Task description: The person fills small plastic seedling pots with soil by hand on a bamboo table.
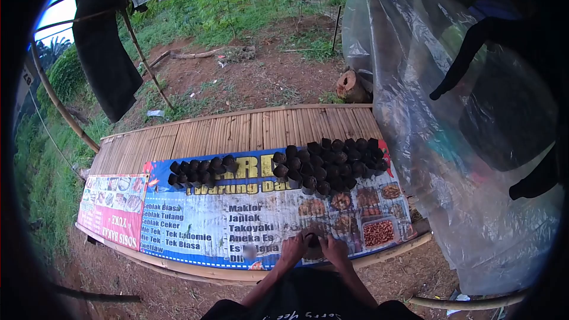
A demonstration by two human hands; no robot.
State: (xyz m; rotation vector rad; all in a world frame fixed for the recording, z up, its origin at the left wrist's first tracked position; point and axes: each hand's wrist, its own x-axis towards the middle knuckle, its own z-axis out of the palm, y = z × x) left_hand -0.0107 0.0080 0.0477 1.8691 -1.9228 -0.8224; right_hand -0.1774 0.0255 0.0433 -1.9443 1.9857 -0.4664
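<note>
At the front edge of the table, my left hand [293, 250] and my right hand [335, 250] close in from either side on a small black seedling bag [312, 239]. Its dark round mouth faces up between my fingers, and its lower part is hard to see. Beyond my hands, a large cluster of similar black seedling bags [329, 169] stands upright in close rows on the printed banner [195, 225]. A smaller group of the same bags [200, 172] is farther left.
The bamboo-slat table [237, 130] lies under the banner. Clear plastic sheeting [409, 83] hangs at the right, with dark cloth before it. Another dark cloth [106, 53] hangs at the left. Behind the table are a cut log [352, 86], bare soil and green plants.
</note>
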